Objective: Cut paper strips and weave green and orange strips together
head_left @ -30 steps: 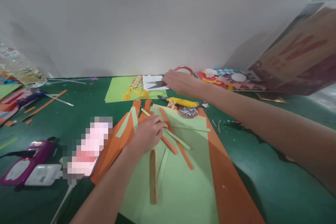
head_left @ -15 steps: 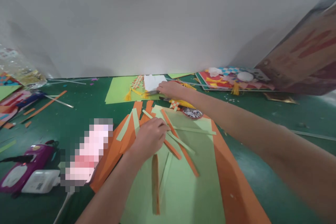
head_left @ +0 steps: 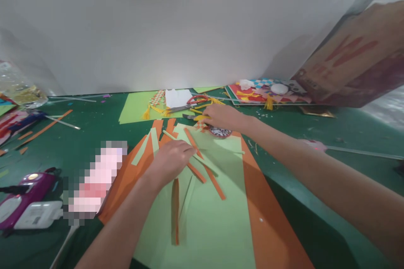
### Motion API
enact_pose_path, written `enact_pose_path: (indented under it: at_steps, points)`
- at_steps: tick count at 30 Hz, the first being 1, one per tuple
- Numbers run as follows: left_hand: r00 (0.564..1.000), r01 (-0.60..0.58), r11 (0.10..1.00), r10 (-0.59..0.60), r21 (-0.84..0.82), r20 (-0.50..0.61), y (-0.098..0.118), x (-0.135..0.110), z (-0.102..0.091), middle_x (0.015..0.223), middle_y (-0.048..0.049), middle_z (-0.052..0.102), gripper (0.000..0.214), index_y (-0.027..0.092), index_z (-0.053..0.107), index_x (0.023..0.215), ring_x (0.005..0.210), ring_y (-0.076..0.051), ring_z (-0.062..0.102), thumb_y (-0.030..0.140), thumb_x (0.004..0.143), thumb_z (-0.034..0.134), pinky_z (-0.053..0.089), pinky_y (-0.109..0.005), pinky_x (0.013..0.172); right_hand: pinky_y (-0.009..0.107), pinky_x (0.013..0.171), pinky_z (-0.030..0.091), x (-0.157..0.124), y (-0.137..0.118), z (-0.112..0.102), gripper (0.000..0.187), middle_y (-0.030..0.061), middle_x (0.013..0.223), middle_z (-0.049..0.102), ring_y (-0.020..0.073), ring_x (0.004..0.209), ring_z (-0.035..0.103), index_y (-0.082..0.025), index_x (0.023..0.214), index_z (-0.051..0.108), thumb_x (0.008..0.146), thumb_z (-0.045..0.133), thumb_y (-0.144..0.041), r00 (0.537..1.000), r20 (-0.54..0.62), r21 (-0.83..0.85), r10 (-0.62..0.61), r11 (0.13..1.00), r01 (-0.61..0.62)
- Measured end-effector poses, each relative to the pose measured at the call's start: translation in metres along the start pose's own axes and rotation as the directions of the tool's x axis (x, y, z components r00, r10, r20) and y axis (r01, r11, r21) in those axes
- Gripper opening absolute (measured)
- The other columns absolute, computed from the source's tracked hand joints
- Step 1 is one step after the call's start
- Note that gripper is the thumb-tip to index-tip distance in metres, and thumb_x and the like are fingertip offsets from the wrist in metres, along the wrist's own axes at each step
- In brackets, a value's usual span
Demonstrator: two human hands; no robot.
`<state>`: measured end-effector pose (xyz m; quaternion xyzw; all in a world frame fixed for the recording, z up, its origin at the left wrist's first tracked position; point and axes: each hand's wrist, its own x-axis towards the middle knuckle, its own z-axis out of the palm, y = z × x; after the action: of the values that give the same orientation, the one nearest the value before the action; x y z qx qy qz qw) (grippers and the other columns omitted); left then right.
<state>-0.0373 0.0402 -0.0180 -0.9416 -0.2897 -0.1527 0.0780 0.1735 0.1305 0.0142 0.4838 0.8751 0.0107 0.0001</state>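
Note:
My left hand (head_left: 173,157) is closed, its fingertips pinching at the crossing of light green and orange paper strips (head_left: 214,183). These strips lie on a light green sheet (head_left: 221,227), which rests over orange sheets (head_left: 268,218). Farther back, my right hand (head_left: 222,117) curls over a yellow utility knife (head_left: 202,117), covering most of its handle. A small orange-and-white woven paper piece (head_left: 200,125) lies just below those fingers. Next to the same hand is a round speckled item (head_left: 220,133). Red-handled scissors (head_left: 198,99) rest behind the knife, beside white paper (head_left: 178,98).
A phone (head_left: 97,180) with a pixelated screen lies left of the sheets, by a purple device (head_left: 28,197) and a white adapter (head_left: 39,215). Colourful crafts (head_left: 268,92) are stacked at back right, near a brown bag (head_left: 350,59). A pale wall (head_left: 176,29) stands behind.
My right hand has moved from the scissors and white paper towards me and to the right, onto the utility knife. The scissors are now uncovered. My left hand stays at the strips.

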Motion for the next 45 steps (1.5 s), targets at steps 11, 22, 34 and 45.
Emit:
enact_pose_path:
  at_steps: [11,22,34,45]
  points:
    - [0.999,0.008,0.997,-0.006,0.074,-0.036,0.002,0.001,0.003,0.084,-0.0084,0.071,0.027,0.012,0.065,0.099,0.078,-0.019,0.067,0.001,0.085,0.044,0.053,-0.028,0.063,0.034,0.072,0.047,-0.010,-0.005,-0.015,0.026,0.0191,0.107,0.063,0.0293,0.095,0.061,-0.008,0.102,0.061,0.084,0.045,-0.019,0.987,-0.068,-0.071,0.148,0.986,-0.153]
    - [0.941,0.023,0.999,-0.012,0.030,-0.338,0.003,0.003,0.001,0.081,-0.0057,0.071,0.028,0.015,0.066,0.094,0.078,-0.017,0.065,0.008,0.091,0.039,0.054,-0.030,0.068,0.034,0.072,0.046,-0.059,-0.005,-0.023,0.020,0.0111,0.093,0.067,0.0244,0.085,0.062,-0.017,0.095,0.055,0.077,0.053,-0.027,0.888,-0.238,0.441,0.394,0.858,-0.263]
    - [0.751,0.227,0.963,-0.268,-0.145,-0.603,0.007,0.005,-0.011,0.084,-0.0025,0.069,0.021,0.019,0.062,0.095,0.074,-0.011,0.065,0.005,0.086,0.050,0.052,-0.021,0.067,0.029,0.066,0.051,-0.108,-0.037,0.009,0.017,0.0066,0.101,0.067,0.0170,0.080,0.062,-0.023,0.091,0.047,0.080,0.051,-0.035,0.920,0.161,0.859,0.356,0.409,-0.309]
    - [0.972,-0.060,0.968,0.001,-0.242,-0.236,0.040,0.012,-0.005,0.089,-0.0029,0.069,0.021,0.016,0.064,0.096,0.071,-0.011,0.065,0.010,0.091,0.044,0.048,-0.019,0.059,0.030,0.070,0.046,-0.098,-0.044,0.012,0.025,0.0023,0.084,0.069,0.0180,0.079,0.063,-0.021,0.087,0.047,0.070,0.059,-0.036,0.883,0.238,0.938,0.404,0.141,-0.317]
